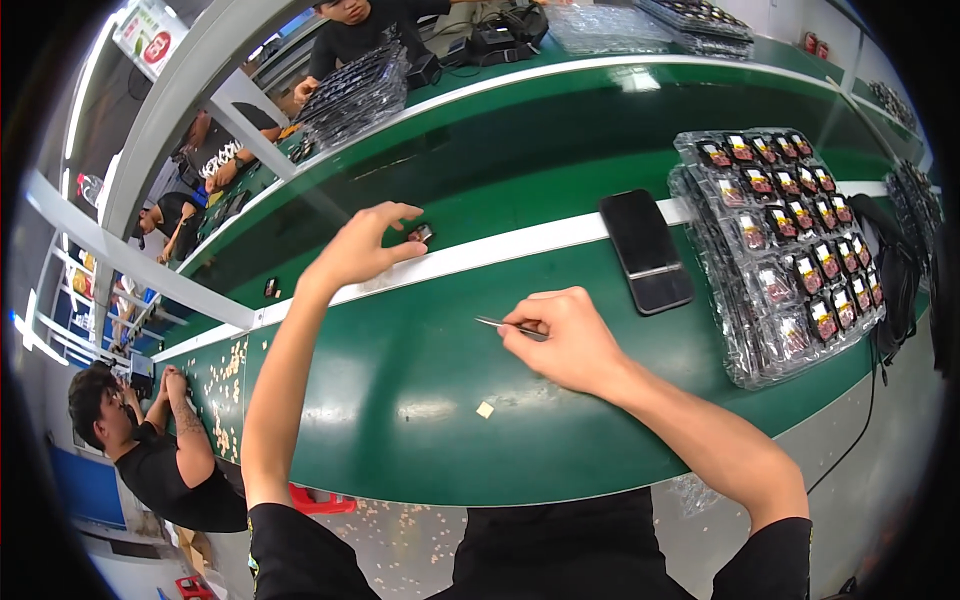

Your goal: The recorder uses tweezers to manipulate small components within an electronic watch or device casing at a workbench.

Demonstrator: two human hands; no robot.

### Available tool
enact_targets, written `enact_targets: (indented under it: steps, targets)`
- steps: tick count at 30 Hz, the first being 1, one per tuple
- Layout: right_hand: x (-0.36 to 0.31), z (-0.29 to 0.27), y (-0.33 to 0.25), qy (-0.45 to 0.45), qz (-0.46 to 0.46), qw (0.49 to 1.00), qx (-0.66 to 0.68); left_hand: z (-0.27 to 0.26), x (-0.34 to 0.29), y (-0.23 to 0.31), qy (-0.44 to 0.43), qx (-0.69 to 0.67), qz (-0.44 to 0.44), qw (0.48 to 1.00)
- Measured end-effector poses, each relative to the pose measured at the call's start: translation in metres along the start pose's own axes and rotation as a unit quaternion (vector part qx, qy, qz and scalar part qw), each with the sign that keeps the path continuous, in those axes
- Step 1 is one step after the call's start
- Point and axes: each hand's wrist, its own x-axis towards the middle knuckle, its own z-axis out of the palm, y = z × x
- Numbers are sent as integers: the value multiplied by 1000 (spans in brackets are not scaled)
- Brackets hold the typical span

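My left hand (362,248) reaches past the white rail, thumb and fingers apart. Between its fingertips and the green surface sits a small dark device (422,233); whether a fingertip touches it I cannot tell. Lower and to the right, my right hand (572,342) is closed around slim metal tweezers (490,321), their tips pointing left above the green tabletop. A small pale yellow square (485,410) lies on the table below the tweezers. Another small black device (271,287) rests beyond the rail, left of my left forearm.
A black phone (645,252) lies across the white rail (520,243). To its right, stacked clear plastic trays (735,345) hold rows of small black devices. Black cables (880,260) hang at the right edge. Pale scraps (228,390) litter the left table, where a co-worker (170,460) sits.
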Motion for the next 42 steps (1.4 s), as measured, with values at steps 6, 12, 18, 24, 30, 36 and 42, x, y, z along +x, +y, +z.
enact_targets:
  steps: [6, 12, 18, 24, 30, 36, 42]
  targets:
    - [1, 0, -12, -6, 49, 999, 7, 40, -11, -28, 87, -47, 49, 994]
    - [-2, 0, -9, 32, 59, 998, 0, 43, -20, -1, 87, -142, 36, 985]
    - [1, -1, -4, 109, 58, 990, 73, 61, -79, 76, -13, -139, 184, 973]
    - [0, -3, -4, 79, 72, 991, 83, 69, -100, 86, -12, -83, 154, 985]
    - [-1, -2, -6, 59, 125, 986, 91, 65, -112, 63, -25, -118, 114, 986]
    - [-3, -1, -10, 42, 121, 990, 54, 72, -113, 61, -13, -171, 82, 982]
    - [-9, 1, -25, 30, 148, 987, 58, 79, -115, 62, 22, -142, 111, 983]
